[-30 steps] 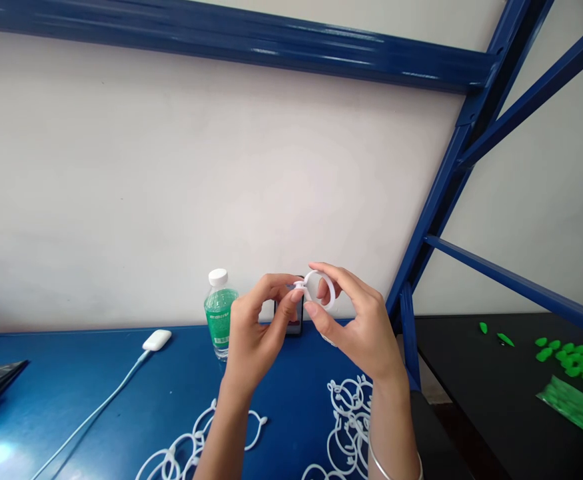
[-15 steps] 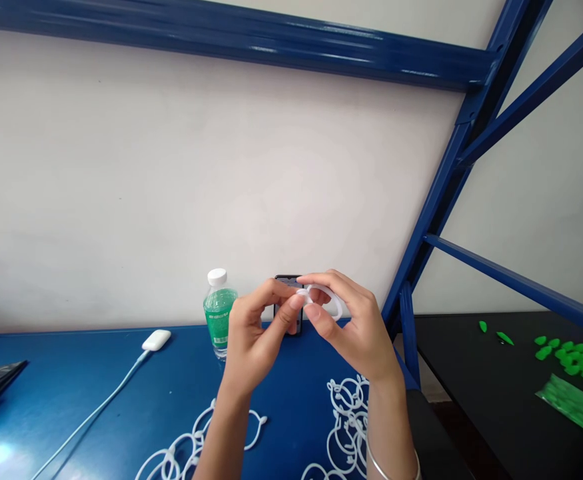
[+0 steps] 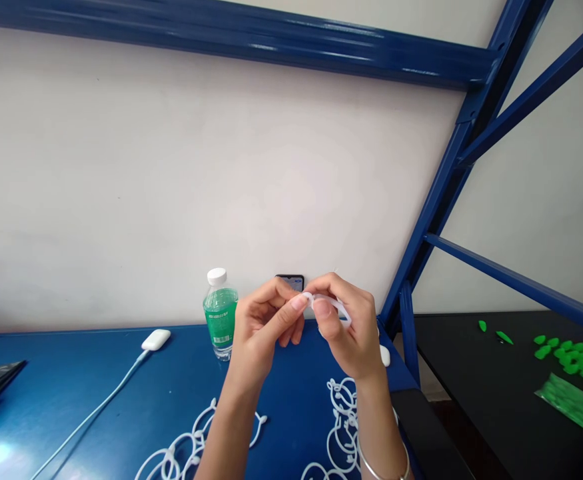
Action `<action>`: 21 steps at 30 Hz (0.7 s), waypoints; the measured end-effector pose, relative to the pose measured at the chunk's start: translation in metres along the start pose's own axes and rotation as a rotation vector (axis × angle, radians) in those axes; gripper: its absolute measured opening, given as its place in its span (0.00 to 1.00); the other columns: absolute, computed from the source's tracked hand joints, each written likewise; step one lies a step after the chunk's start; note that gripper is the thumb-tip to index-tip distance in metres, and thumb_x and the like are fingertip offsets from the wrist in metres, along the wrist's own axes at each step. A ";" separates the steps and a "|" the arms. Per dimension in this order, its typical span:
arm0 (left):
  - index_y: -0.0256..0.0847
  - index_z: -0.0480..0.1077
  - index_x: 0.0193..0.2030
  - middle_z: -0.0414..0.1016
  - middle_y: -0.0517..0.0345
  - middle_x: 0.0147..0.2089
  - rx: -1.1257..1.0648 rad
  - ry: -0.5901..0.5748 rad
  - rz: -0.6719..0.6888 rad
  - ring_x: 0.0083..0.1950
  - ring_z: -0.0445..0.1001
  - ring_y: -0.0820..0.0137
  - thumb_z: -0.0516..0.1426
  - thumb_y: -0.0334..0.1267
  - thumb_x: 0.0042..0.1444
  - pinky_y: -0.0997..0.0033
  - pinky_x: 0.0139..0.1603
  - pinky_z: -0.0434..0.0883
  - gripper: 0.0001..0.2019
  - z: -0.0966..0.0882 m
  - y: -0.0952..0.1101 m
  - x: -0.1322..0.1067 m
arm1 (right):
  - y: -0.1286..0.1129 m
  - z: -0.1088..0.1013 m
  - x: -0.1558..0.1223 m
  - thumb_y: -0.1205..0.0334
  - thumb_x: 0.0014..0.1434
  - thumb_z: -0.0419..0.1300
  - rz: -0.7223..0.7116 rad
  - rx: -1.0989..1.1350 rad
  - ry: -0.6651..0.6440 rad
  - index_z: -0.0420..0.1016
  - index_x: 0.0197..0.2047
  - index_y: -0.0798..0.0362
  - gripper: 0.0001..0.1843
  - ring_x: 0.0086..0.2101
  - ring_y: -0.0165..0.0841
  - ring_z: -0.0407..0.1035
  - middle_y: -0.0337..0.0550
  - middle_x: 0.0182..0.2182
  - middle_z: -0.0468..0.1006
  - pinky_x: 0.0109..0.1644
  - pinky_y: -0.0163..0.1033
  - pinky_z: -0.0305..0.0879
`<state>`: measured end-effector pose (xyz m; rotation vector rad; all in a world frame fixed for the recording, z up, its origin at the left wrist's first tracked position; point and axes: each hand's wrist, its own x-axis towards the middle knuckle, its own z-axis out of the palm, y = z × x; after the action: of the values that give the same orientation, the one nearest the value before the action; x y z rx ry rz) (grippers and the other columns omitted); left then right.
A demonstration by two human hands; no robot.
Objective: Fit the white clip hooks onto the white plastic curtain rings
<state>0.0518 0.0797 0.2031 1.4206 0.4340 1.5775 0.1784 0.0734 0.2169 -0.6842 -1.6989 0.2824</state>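
Observation:
A white plastic ring (image 3: 344, 312) is held up between my two hands, above the blue table (image 3: 121, 413). My left hand (image 3: 266, 320) pinches the small knob end of the ring between thumb and index finger. The curved part of the same ring is gripped by my right hand (image 3: 348, 327), its thumb in front and fingers behind. Part of the ring is hidden by the right fingers. Below lie two groups of similar white rings: one heap (image 3: 341, 427) beside my right forearm, another (image 3: 174, 453) left of my left forearm.
A bottle with a green label (image 3: 220, 320) stands near the wall, with a phone (image 3: 291, 280) upright behind my hands. A white charger with cable (image 3: 156, 340) lies left. Blue rack posts (image 3: 421, 220) rise at right; a black table (image 3: 471, 373) carries green leaf-shaped pieces (image 3: 576, 353).
My right hand has turned and closed more tightly on the ring, its thumb moving over it. The ring appears narrower now. A white object right of my right hand has come into view.

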 end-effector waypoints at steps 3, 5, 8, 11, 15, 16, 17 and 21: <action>0.39 0.68 0.25 0.57 0.68 0.13 -0.016 0.004 -0.029 0.15 0.57 0.80 0.61 0.43 0.56 0.79 0.17 0.55 0.14 0.000 -0.001 0.000 | 0.001 0.000 -0.001 0.52 0.63 0.53 0.020 0.033 0.018 0.69 0.32 0.52 0.13 0.20 0.26 0.57 0.33 0.19 0.63 0.23 0.33 0.54; 0.39 0.67 0.25 0.57 0.68 0.13 -0.014 0.002 -0.042 0.16 0.59 0.79 0.61 0.43 0.56 0.79 0.18 0.56 0.14 0.001 -0.002 0.000 | 0.002 0.001 -0.001 0.53 0.62 0.53 0.036 0.056 0.033 0.69 0.34 0.52 0.12 0.19 0.26 0.56 0.31 0.18 0.61 0.23 0.33 0.55; 0.39 0.66 0.26 0.58 0.68 0.14 0.023 0.006 -0.039 0.17 0.60 0.78 0.60 0.44 0.58 0.78 0.19 0.58 0.14 0.002 -0.004 0.000 | 0.007 0.003 -0.001 0.52 0.62 0.53 0.074 0.089 0.084 0.68 0.40 0.50 0.11 0.20 0.27 0.57 0.31 0.19 0.61 0.25 0.34 0.57; 0.39 0.66 0.26 0.59 0.68 0.15 0.096 0.020 -0.003 0.18 0.61 0.78 0.59 0.44 0.59 0.78 0.20 0.60 0.14 0.003 -0.004 0.000 | 0.010 0.006 0.000 0.50 0.61 0.54 0.121 0.120 0.157 0.66 0.44 0.49 0.14 0.22 0.29 0.61 0.32 0.20 0.64 0.27 0.36 0.59; 0.39 0.66 0.27 0.61 0.67 0.17 0.187 0.018 0.037 0.18 0.62 0.79 0.59 0.43 0.59 0.79 0.19 0.61 0.13 0.006 -0.002 0.000 | 0.012 0.011 0.001 0.48 0.61 0.54 0.141 0.171 0.262 0.66 0.45 0.49 0.14 0.25 0.30 0.65 0.33 0.22 0.67 0.29 0.37 0.61; 0.39 0.66 0.27 0.61 0.67 0.17 0.202 0.016 0.043 0.19 0.63 0.79 0.59 0.43 0.59 0.80 0.19 0.61 0.13 0.007 -0.002 0.000 | 0.013 0.011 0.001 0.48 0.61 0.53 0.141 0.176 0.283 0.66 0.44 0.49 0.14 0.25 0.30 0.66 0.34 0.22 0.67 0.29 0.37 0.61; 0.39 0.67 0.27 0.61 0.66 0.17 0.218 0.012 0.047 0.19 0.63 0.79 0.58 0.43 0.59 0.79 0.20 0.62 0.13 0.008 -0.001 0.001 | 0.012 0.012 0.001 0.48 0.62 0.53 0.142 0.174 0.296 0.66 0.44 0.49 0.14 0.25 0.31 0.66 0.34 0.22 0.67 0.30 0.38 0.62; 0.39 0.66 0.27 0.62 0.66 0.17 0.314 -0.004 0.082 0.19 0.63 0.78 0.57 0.45 0.60 0.79 0.21 0.62 0.15 0.009 0.000 0.001 | 0.012 0.012 0.000 0.50 0.62 0.54 0.132 0.143 0.304 0.67 0.41 0.49 0.12 0.25 0.30 0.66 0.34 0.23 0.67 0.31 0.37 0.62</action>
<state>0.0601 0.0772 0.2061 1.6962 0.6510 1.6221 0.1709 0.0855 0.2076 -0.6964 -1.3338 0.3697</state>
